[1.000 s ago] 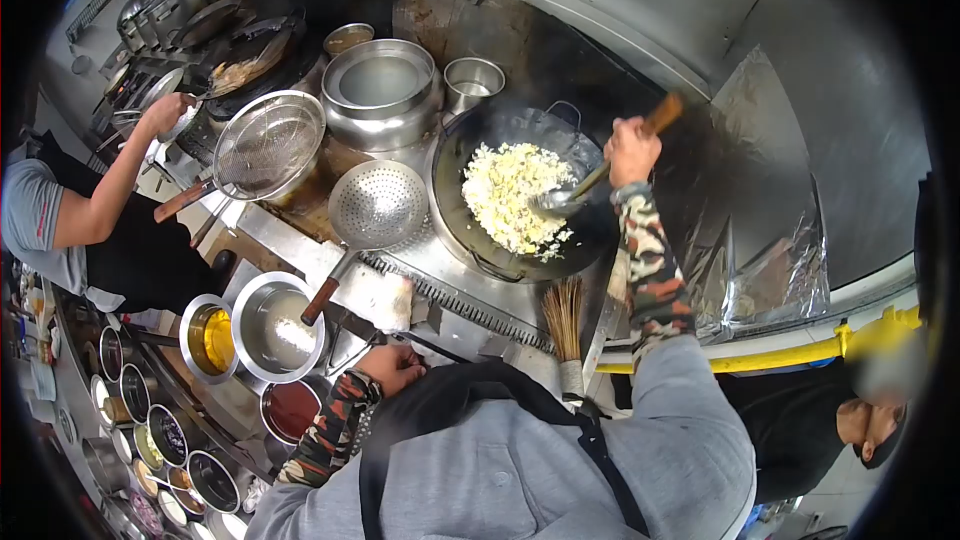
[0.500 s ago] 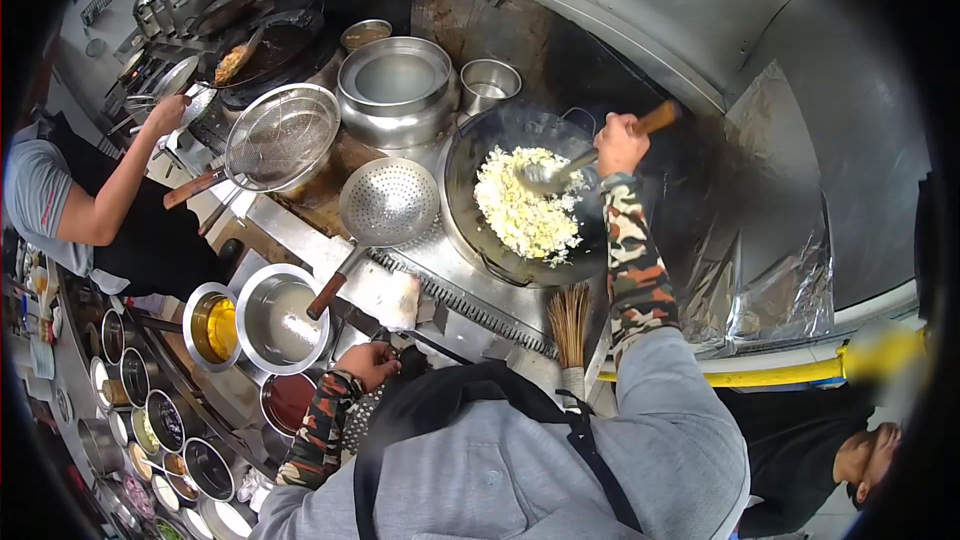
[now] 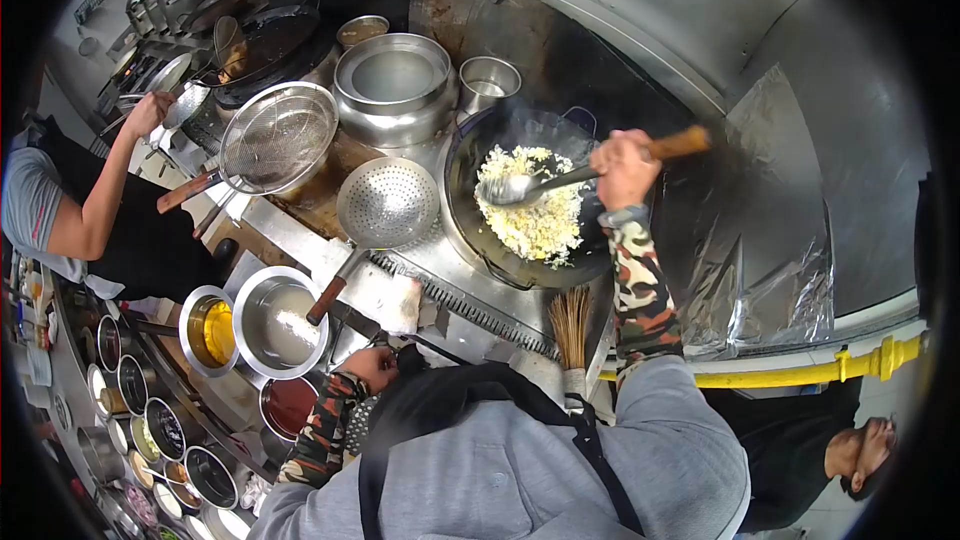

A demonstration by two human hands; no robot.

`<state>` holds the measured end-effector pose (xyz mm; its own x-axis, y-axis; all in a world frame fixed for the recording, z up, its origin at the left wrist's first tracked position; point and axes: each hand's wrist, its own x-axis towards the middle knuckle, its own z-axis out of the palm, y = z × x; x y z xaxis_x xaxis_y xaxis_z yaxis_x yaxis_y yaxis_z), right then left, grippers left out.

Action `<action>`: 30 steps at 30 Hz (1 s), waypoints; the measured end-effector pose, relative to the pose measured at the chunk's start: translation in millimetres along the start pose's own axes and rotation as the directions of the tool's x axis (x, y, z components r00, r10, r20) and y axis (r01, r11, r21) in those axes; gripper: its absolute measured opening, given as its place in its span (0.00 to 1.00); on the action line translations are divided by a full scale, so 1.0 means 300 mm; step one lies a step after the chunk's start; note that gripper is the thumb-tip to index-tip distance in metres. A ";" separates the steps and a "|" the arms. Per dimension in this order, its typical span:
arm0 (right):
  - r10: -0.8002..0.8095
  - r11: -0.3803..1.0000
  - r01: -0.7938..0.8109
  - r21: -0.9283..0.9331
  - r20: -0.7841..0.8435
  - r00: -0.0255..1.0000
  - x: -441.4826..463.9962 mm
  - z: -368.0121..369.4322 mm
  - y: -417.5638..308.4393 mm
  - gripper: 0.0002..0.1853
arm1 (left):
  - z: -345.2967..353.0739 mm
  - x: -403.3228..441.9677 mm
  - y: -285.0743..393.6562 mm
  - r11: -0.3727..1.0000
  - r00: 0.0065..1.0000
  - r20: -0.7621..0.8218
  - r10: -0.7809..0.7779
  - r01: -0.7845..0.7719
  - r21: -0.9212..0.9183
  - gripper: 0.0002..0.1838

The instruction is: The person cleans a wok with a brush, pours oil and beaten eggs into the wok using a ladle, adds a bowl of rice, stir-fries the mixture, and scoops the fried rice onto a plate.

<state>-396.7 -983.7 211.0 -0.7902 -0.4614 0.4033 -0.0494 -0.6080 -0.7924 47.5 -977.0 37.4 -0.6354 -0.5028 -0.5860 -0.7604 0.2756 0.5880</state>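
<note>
My right hand [image 3: 626,168] is closed around the steel shaft of a ladle [image 3: 562,183], whose wooden end sticks out beyond my fist to the right. The ladle's bowl rests in a mass of fried rice with yellow egg bits [image 3: 535,225], inside a dark wok [image 3: 470,155]. Faint steam rises from the wok. My left hand [image 3: 372,368] is low by the stove's front edge with its fingers curled at a black item [image 3: 408,360]; what that is I cannot make out.
A perforated strainer [image 3: 388,203], a mesh sieve [image 3: 280,137] and a large steel pot [image 3: 393,90] are left of the wok. A bamboo brush [image 3: 571,340] stands in front. Bowls and sauce pans [image 3: 282,320] line the left. A co-worker's hand [image 3: 150,113] works at another wok.
The ladle's bowl has moved left across the rice, and my right hand has shifted slightly right and down. My left hand stays put. The co-worker's hand has moved slightly left; their strainer has tipped up.
</note>
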 end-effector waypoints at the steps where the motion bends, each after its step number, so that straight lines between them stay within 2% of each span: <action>1: 0.137 0.990 -0.138 0.028 0.039 0.990 0.021 -0.019 0.027 0.12 | -0.009 0.000 0.004 0.999 0.999 -0.020 0.033 -0.033 0.015 0.13; 3: 0.147 0.986 -0.147 -0.080 -0.004 0.989 0.080 0.037 -0.063 0.13 | -0.015 0.009 -0.003 0.997 0.997 -0.026 0.071 -0.071 0.005 0.13; 5: 0.080 0.994 -0.082 -0.067 -0.021 0.997 0.075 0.047 -0.078 0.13 | -0.036 0.012 0.005 0.997 0.998 -0.001 0.068 -0.068 -0.046 0.14; 7: -0.086 0.996 0.085 0.015 0.026 0.996 0.015 0.001 -0.043 0.13 | -0.049 0.010 0.013 0.995 0.996 -0.018 0.092 -0.093 -0.048 0.14; 8: -0.010 0.998 0.011 -0.065 0.022 1.000 0.008 -0.013 0.003 0.13 | -0.063 0.001 0.030 0.994 0.993 -0.044 0.111 -0.111 -0.006 0.13; 9: 0.132 0.990 -0.131 -0.043 0.021 0.991 0.033 -0.032 0.035 0.12 | -0.066 -0.015 0.045 0.991 0.990 -0.060 0.130 -0.128 0.040 0.11; 11: 0.151 0.978 -0.151 -0.144 -0.015 0.988 0.096 0.019 -0.051 0.12 | -0.071 -0.034 0.067 0.988 0.988 -0.045 0.148 -0.146 0.045 0.11; 12: 0.084 0.989 -0.086 -0.122 -0.019 0.996 0.117 0.023 -0.049 0.11 | -0.074 -0.046 0.081 0.989 0.989 -0.014 0.146 -0.146 -0.008 0.11; 13: 0.082 0.990 -0.083 -0.115 -0.011 0.997 0.122 0.027 -0.033 0.11 | -0.078 -0.046 0.093 0.987 0.989 0.008 0.147 -0.146 -0.064 0.11; 15: -0.126 0.991 0.130 0.045 -0.079 0.989 0.102 -0.007 0.036 0.10 | -0.064 -0.031 0.094 0.985 0.985 -0.001 0.170 -0.170 -0.038 0.11; 17: -0.028 0.992 0.014 -0.128 -0.110 0.993 0.096 -0.024 0.143 0.09 | -0.047 -0.015 0.087 0.971 0.971 -0.008 0.240 -0.240 0.024 0.11; 19: 0.112 0.977 -0.122 -0.176 -0.067 0.991 0.156 -0.003 0.065 0.10 | -0.054 -0.021 0.094 0.977 0.978 -0.005 0.209 -0.209 0.052 0.11; 20: 0.109 0.969 -0.115 -0.218 -0.042 0.993 0.147 0.037 -0.005 0.11 | -0.056 -0.033 0.088 0.983 0.983 0.019 0.184 -0.184 -0.006 0.12; 21: 0.128 0.976 -0.128 -0.178 -0.015 0.992 0.124 0.069 -0.076 0.11 | -0.063 -0.028 0.087 0.984 0.985 0.036 0.166 -0.163 -0.065 0.12; 23: 0.091 0.992 -0.087 -0.086 0.039 0.995 0.052 0.067 -0.148 0.11 | -0.064 -0.011 0.055 0.992 0.992 0.049 0.120 -0.119 -0.033 0.13; 24: 0.147 0.987 -0.148 -0.057 -0.032 0.989 0.003 0.079 -0.161 0.12 | -0.058 -0.005 0.039 0.998 0.996 0.059 0.068 -0.068 0.003 0.14; 25: 0.138 0.981 -0.144 -0.128 -0.056 0.989 -0.017 0.046 -0.071 0.13 | -0.062 -0.004 0.047 0.998 0.995 0.067 0.068 -0.069 0.008 0.14; 27: 0.177 0.984 -0.176 -0.032 0.036 0.984 0.013 -0.019 0.002 0.13 | -0.081 0.002 0.072 0.997 0.995 0.074 0.073 -0.075 0.017 0.14; 29: 0.181 0.971 -0.180 -0.159 -0.011 0.983 0.072 -0.010 -0.067 0.15 | -0.096 0.007 0.096 0.993 0.991 0.076 0.111 -0.113 0.027 0.14; 30: 0.168 0.973 -0.161 -0.163 0.032 0.985 0.067 -0.005 -0.124 0.15 | -0.115 0.003 0.122 0.995 0.995 0.052 0.091 -0.093 0.047 0.15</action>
<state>-411.7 -969.5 247.9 -0.7672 -0.5776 0.2789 -0.0208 -0.4121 -0.9109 23.7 -995.8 77.6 -0.7078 -0.4328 -0.5583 -0.7034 0.3591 0.6134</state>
